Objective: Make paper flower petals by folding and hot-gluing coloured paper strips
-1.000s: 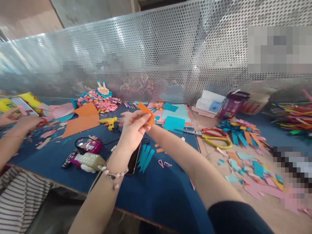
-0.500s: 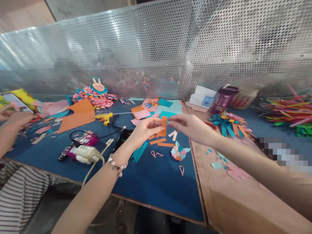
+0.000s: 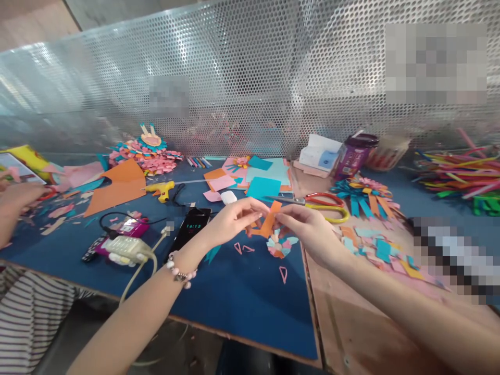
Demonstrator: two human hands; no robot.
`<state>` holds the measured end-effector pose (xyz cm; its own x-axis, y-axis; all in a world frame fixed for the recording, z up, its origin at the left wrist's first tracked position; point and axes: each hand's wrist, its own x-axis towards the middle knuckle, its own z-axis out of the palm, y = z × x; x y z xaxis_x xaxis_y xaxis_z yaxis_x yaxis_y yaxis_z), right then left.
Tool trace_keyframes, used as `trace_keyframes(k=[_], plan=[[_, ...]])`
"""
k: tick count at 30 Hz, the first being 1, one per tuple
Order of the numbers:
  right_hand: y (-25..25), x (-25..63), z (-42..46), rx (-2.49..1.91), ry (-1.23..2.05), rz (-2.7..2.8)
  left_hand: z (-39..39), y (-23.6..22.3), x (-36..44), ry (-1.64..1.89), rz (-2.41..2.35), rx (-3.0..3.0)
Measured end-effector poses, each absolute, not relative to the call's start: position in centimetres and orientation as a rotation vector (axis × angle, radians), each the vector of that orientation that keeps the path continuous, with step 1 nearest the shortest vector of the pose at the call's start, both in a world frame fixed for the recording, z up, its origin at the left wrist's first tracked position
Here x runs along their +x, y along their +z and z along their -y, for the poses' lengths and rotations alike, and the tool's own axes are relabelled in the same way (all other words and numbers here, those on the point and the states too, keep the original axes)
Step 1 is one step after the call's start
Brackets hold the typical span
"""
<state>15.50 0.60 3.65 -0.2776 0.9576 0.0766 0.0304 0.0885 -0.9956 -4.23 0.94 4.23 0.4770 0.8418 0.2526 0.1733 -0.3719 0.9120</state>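
An orange paper strip [image 3: 271, 221] stands tilted between my hands, above the blue tabletop. My left hand [image 3: 242, 217] pinches it from the left, fingers curled. At its right edge, the fingertips of my right hand [image 3: 300, 221] close on the strip. Just below lies a small paper flower [image 3: 280, 246] in pink, orange and light blue. Scissors with red and yellow handles [image 3: 327, 200] lie beyond my right hand. Pink triangular loops [image 3: 283, 274] rest on the table nearer to me. Part of the orange paper is hidden behind my left fingers.
A phone [image 3: 192, 226], a power strip [image 3: 130, 247] and a yellow glue gun [image 3: 161, 191] lie to the left. Paper scraps [image 3: 385, 250] cover the wooden board at right. A purple cup [image 3: 356, 156] stands behind. Another person's hand [image 3: 25, 200] works at far left.
The orange strip has gone from upright to tilted right. My right hand has come lower and closer to it, uncovering the scissors. The view has shifted slightly right.
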Motion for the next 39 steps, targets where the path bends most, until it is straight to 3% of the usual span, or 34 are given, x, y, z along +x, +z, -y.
trace_keyframes(k=[8,12,24,35,39], plan=[[3.8,15.7,0.1,-0.898,1.726,1.210,-1.1,3.8,-4.4,0.952,-0.847,2.149],[3.8,15.5,0.3,-0.904,1.720,1.220,-1.2,3.8,-4.4,0.964,-0.804,2.173],[3.8,15.5,1.0,-1.005,1.033,1.599,-0.9,4.0,-4.1,1.009,-0.809,2.010],[3.3,15.8,1.1,-0.652,0.238,1.888,-0.3,4.1,-3.7,1.061,-0.752,1.711],[3.5,15.9,1.1,-0.602,0.119,1.919,-0.3,3.8,-3.7,1.086,-0.701,1.665]])
